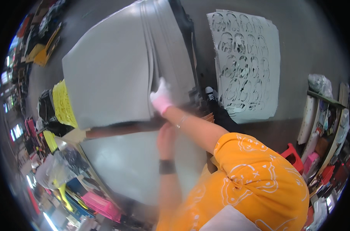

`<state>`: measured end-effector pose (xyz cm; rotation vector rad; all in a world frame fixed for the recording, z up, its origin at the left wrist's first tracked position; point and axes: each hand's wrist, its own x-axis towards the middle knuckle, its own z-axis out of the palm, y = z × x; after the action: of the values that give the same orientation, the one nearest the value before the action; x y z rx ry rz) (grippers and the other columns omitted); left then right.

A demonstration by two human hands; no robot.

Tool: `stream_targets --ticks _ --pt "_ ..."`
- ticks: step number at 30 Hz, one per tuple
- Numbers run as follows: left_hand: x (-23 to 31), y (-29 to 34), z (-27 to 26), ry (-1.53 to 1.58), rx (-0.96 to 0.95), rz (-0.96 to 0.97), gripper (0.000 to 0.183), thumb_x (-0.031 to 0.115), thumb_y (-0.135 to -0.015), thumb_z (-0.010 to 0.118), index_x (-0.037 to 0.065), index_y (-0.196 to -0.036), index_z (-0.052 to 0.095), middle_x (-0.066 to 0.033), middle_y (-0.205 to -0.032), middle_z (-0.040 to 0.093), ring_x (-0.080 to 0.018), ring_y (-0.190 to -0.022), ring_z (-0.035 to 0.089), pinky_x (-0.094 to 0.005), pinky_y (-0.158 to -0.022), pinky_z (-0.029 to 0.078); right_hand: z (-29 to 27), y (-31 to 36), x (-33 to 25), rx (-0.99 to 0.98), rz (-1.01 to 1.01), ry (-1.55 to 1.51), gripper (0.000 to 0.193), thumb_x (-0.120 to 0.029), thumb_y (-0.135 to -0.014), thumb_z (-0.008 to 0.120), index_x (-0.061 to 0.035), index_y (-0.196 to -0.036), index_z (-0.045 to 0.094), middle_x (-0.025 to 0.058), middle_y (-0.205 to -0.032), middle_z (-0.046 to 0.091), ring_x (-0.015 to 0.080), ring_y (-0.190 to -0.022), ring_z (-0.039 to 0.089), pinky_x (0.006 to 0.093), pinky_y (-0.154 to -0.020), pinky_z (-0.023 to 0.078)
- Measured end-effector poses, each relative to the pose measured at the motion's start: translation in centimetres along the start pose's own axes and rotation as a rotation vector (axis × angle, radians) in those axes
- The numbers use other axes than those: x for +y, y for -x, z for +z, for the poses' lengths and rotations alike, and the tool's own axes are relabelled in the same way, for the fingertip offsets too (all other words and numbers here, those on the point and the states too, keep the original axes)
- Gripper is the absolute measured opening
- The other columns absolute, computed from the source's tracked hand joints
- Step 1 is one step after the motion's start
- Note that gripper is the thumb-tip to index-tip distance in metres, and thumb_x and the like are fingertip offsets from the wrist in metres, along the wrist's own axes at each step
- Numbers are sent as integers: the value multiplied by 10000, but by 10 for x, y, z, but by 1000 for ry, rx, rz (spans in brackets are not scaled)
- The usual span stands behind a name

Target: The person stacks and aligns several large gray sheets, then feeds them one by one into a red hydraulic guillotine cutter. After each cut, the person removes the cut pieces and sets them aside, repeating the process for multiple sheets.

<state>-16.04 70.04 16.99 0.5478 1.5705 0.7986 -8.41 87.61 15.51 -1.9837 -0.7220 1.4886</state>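
A stack of large grey sheets [109, 73] fills the upper middle, its right-hand part stepped into several layered edges. My right hand [161, 97], in a white and pink glove, is closed on the edge of the upper grey sheet. My left hand [166, 139] is lower, close to the stack's near edge. Motion smears its fingers, so their grip does not show; a black band [167, 166] circles that wrist. Beneath my left forearm lies a smooth pale grey sheet or board [125, 161].
White sheets with rows of cut-out shapes [246, 65] lie at the right. A yellow stack [63, 103] stands left, with a pink bundle [101, 206] and clear plastic bags [57, 167] nearer. A red stool [293, 157] and a crowded rack [325, 127] are at the right.
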Motion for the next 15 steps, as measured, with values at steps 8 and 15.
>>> stream_targets --ticks 8,15 --pt "16 -107 38 486 355 -324 331 205 -947 593 29 -1208 492 -117 -1043 601 -245 -963 597 -388 -863 524 13 47 -73 -632 -107 -236 813 -77 -808 504 73 -1479 70 326 -1498 211 464 -1331 337 418 -1112 314" --pt "29 -116 33 952 387 -479 249 226 -925 601 1 -1003 527 -120 -955 588 -252 -878 580 -381 -780 512 4 50 -63 -700 -133 -138 878 -127 -802 524 50 -1492 13 296 -1551 71 455 -1380 273 420 -1107 318"
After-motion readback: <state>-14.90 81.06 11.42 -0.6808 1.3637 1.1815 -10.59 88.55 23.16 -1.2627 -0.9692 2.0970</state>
